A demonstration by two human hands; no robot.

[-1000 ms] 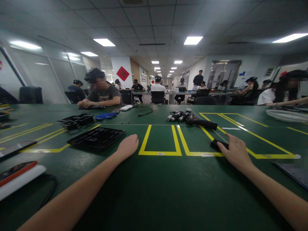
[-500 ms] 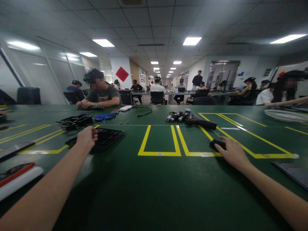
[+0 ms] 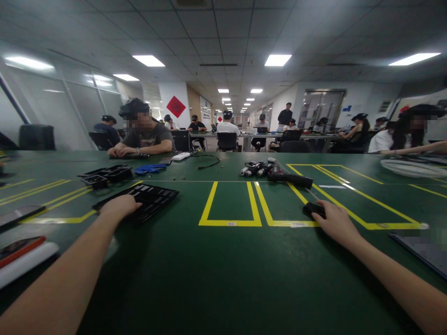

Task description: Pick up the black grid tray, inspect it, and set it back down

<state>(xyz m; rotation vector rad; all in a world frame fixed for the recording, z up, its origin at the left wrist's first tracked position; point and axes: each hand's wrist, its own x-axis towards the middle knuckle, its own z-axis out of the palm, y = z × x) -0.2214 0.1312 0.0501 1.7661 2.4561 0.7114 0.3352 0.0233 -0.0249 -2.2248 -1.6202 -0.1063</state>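
Note:
On the left, my left hand (image 3: 120,206) rests low over the near left part of a flat black slotted tray (image 3: 157,197). Its fingers look curled, and most of the fingertips are hidden, so I cannot make out what they grip, if anything. Out to the right, my right hand (image 3: 337,222) is closed around a black-handled tool (image 3: 313,210), thumb on the handle. A thin metal rod (image 3: 312,193) shows by the index finger and slants away toward a black cylindrical grip (image 3: 291,179) lying beyond.
Yellow tape outlines (image 3: 230,223) mark the green table (image 3: 223,279). Black open boxes (image 3: 104,176) and a blue item (image 3: 150,168) lie behind the tray. Metal and black cylindrical parts (image 3: 256,168) lie at centre right. A dark slab (image 3: 419,253) is near right. A co-worker (image 3: 143,132) sits opposite.
My left hand has come down and slightly left onto the tray, from a raised pinch above it. The right hand keeps its hold, nearly still. The view has shifted a little.

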